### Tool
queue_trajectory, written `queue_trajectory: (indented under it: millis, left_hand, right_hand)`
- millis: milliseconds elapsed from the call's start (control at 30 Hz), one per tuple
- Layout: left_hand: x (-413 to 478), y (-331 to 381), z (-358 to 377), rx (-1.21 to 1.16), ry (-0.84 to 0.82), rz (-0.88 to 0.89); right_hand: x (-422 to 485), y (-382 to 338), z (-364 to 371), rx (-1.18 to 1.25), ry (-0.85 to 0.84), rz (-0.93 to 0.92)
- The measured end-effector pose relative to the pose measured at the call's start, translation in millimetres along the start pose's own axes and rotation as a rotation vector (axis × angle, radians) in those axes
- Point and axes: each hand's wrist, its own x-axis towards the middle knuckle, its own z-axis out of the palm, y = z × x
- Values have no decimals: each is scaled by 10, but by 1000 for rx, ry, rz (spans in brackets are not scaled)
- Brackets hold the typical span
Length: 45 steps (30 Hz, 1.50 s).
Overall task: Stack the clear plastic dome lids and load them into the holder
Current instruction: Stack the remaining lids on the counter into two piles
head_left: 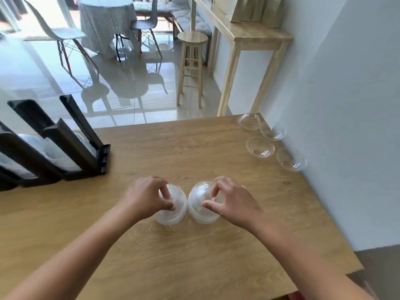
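Right of the black lid holder [65, 148], the left hand [149, 198] pinches the left lid stack [175, 213] and the right hand [234, 203] pinches the right lid stack [200, 202]; joining them crooked could jam or scatter the slippery domes.

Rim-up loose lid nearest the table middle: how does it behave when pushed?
The lid is thin clear plastic, probably very light, so it may skid on the smooth table. Resting on its rounded dome, it likely rocks. Thin walls probably flex.
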Motion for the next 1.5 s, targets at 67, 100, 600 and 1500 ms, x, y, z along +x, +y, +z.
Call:
queue_trajectory:
  millis: [67, 100, 600, 1500]
  left_hand:
    - [-49, -32, 81, 16, 38, -15]
    - [-64, -46, 116, 30, 50, -20]
    - [-28, -60, 236, 52, 197, 16]
    - [2159, 2007, 1167, 439, 211, 518]
  right_hand:
    - [-32, -15, 86, -51, 28, -26]
    - [-40, -23, 121, -75, 35, -38]
    - [-103, 44, 236, 19, 143, -30]
    - [150, 2236, -585, -449, 341, 401]
